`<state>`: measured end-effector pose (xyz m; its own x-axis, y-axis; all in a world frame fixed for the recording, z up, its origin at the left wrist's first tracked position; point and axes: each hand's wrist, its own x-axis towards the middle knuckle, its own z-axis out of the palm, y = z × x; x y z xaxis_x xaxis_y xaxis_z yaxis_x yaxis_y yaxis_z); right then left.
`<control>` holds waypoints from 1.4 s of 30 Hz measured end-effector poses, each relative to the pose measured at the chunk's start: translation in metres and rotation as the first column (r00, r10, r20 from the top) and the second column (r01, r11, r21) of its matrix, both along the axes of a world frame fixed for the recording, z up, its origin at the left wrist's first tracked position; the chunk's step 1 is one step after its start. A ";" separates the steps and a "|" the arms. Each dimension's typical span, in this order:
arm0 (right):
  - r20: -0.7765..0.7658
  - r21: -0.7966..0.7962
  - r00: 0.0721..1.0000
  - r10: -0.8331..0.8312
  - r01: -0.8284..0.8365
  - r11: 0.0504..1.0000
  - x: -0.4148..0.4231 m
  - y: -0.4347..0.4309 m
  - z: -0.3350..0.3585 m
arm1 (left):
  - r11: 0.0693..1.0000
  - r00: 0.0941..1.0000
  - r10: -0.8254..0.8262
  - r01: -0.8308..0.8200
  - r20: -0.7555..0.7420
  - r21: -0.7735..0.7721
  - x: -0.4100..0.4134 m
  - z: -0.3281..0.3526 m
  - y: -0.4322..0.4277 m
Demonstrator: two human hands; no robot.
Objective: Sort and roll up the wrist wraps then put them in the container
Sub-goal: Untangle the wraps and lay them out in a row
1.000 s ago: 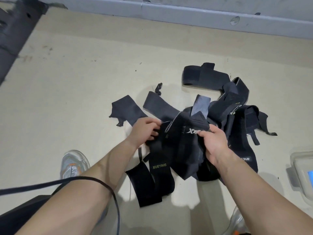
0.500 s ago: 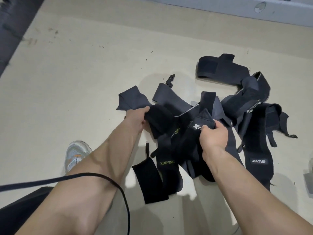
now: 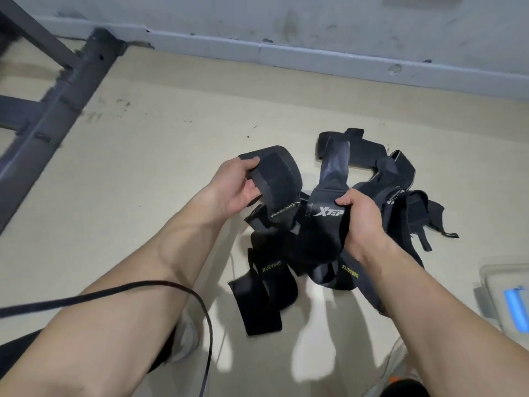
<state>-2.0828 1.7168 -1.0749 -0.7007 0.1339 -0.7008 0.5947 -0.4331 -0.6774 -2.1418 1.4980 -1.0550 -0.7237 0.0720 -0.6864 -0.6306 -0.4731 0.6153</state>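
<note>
The left hand (image 3: 237, 187) curls round an arched wrap (image 3: 274, 173), thumb on top and fingers beneath. The right hand (image 3: 363, 222) clutches a logo wrap (image 3: 323, 224) near its upper part, one end standing above the fist. Both are held up and apart at frame centre, probably to tease single pieces out of the tangle for sorting. Dangling wraps (image 3: 269, 282) hang below both fists, so the separation looks incomplete. The pile (image 3: 400, 196) lies on the floor (image 3: 143, 181), just right of and beyond the right hand. The container (image 3: 498, 270) sits at the right edge, well apart.
</note>
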 end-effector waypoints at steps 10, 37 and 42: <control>0.033 0.038 0.999 -0.042 0.041 0.998 0.021 0.040 0.051 | 0.846 0.965 -0.224 0.122 -0.138 -0.518 0.009 0.087 -0.010; 0.277 0.895 0.727 0.628 -0.432 0.105 0.019 0.044 -0.111 | -0.328 0.241 -0.885 0.289 0.399 -0.900 0.001 -0.171 0.096; 0.521 0.793 0.654 0.549 -0.609 -0.027 0.017 0.058 -0.122 | -0.205 0.217 -0.915 0.478 0.341 -0.854 0.006 -0.176 0.098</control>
<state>-2.0659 1.7751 -1.1964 -0.8546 0.1974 -0.4802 0.3482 0.9040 -0.2480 -2.1356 1.5955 -1.2315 -0.7071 0.4077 -0.5778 0.1604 0.8882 0.4305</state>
